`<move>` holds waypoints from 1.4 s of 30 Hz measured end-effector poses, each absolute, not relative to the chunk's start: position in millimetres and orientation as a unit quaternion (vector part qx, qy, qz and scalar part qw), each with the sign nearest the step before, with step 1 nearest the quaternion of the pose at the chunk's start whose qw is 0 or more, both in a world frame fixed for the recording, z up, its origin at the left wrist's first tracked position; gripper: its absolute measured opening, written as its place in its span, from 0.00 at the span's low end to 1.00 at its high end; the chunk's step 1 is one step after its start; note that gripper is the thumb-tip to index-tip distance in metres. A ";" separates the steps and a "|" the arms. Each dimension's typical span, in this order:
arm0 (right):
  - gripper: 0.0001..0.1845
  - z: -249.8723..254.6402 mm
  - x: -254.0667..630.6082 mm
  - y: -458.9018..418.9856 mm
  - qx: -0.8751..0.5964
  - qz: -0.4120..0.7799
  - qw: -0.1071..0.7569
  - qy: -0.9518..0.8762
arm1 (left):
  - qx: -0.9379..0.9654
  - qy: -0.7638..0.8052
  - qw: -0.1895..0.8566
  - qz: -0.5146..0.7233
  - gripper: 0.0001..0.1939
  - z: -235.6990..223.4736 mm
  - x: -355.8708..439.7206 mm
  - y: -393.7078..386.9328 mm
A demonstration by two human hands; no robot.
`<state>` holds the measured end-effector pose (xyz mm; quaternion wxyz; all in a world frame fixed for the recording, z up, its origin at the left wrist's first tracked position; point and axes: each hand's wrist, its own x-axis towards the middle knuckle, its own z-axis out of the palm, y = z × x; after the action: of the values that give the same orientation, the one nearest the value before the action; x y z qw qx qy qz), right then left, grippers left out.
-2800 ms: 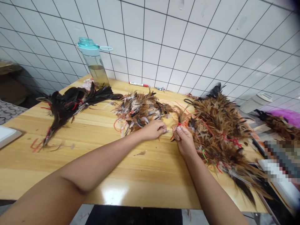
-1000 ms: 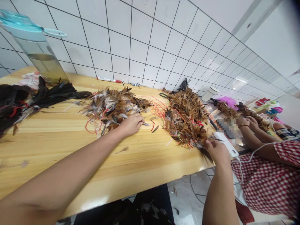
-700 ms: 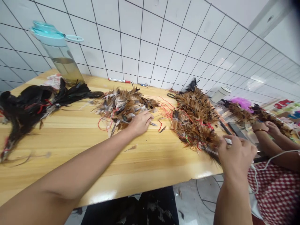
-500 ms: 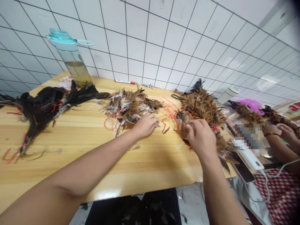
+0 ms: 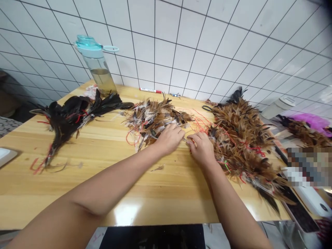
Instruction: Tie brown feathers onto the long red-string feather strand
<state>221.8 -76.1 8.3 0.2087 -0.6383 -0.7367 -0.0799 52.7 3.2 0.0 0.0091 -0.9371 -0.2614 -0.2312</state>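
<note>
My left hand rests at the front right edge of a loose pile of brown and white feathers, its fingers curled together. Close beside it, my right hand is closed in a pinch, with the fingertips of both hands nearly meeting just above the table. Whatever lies between the fingertips is too small to make out. Right of my right hand spreads a heap of brown feather bundles, tied with red string. Loose red strings lie between the pile and the heap.
Black feather bundles lie on the wooden table at left. Behind them stands a bottle with a turquoise lid. A red-capped marker lies by the tiled wall. A phone and a white device sit at right.
My right hand has moved left, from the brown bundles to beside my left hand. My left hand stays by the loose pile. The view has turned to the left.
</note>
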 end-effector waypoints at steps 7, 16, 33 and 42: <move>0.13 2.0 219.3 -73.9 -0.642 -0.061 0.173 -0.744 | -0.939 -0.201 0.128 -0.247 0.11 7.7 56.4 -6.2; 0.14 -12.1 229.7 -62.1 -0.603 0.324 0.551 -0.477 | -0.866 -0.271 -0.002 -0.420 0.09 11.4 49.8 -2.6; 0.16 -13.2 249.0 -54.8 -0.629 0.173 0.621 -0.435 | -0.908 -0.357 -0.081 -0.202 0.11 0.7 109.1 3.2; 0.16 -18.9 257.8 -54.0 -0.678 0.068 0.534 -0.501 | -0.909 -0.337 -0.114 -0.217 0.07 1.7 109.7 16.1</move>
<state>257.8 -54.0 -18.9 0.5338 -0.6782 -0.5005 0.0679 109.7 16.1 1.7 -0.1143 -0.9090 -0.3369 -0.2171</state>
